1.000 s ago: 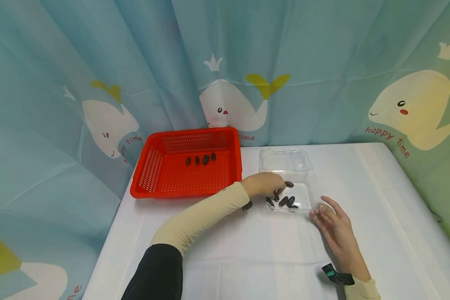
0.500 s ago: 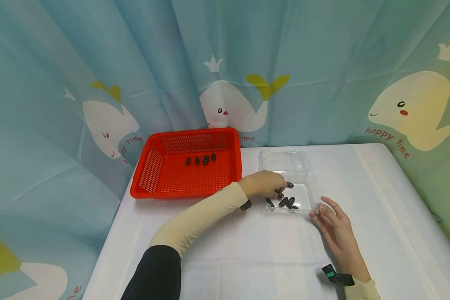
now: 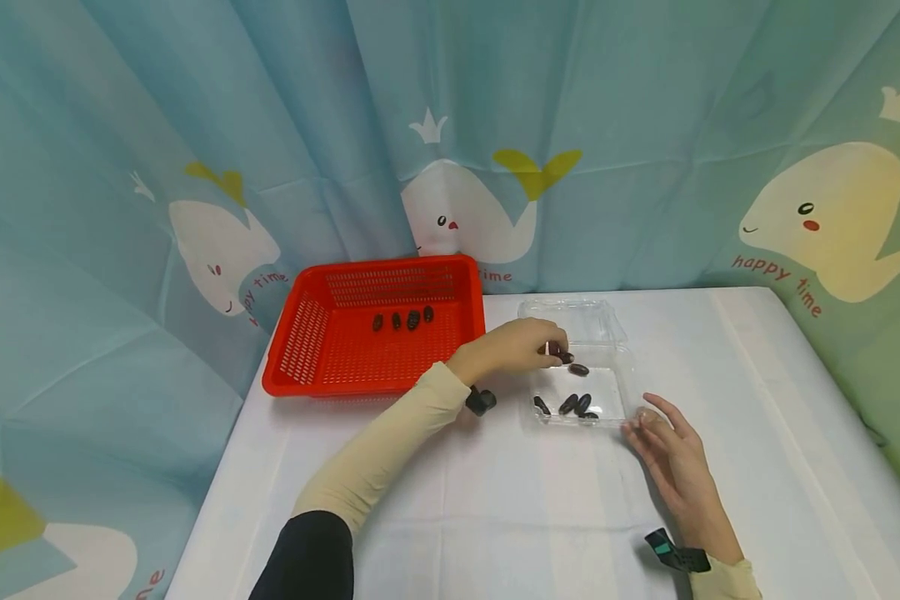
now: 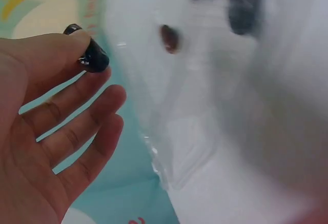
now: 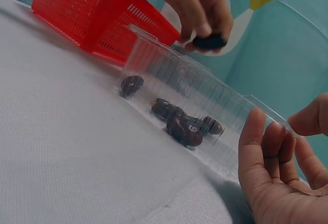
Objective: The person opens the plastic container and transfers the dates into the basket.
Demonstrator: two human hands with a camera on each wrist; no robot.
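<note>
My left hand [image 3: 512, 346] pinches a dark, glossy date [image 4: 95, 57] between thumb and fingers, above the back part of a clear plastic clamshell box [image 3: 606, 385]. In the left wrist view its other fingers are spread loosely. Several more dates [image 3: 568, 404] lie in the box, mostly along its front side, and a single date [image 3: 578, 369] lies farther back. At the box's front right corner my right hand [image 3: 675, 467] holds the rim between thumb and fingers, plain in the right wrist view.
A red perforated basket [image 3: 375, 388] stands left of the box with several dates [image 3: 413, 319] in a row inside. The box's hinged lid [image 3: 566, 318] lies folded back toward the curtain [image 3: 630, 208]. A white cloth [image 3: 495, 508] covers the table.
My left hand has lifted a date from inside the box and moved up and slightly left with it. The right hand stays at the box corner.
</note>
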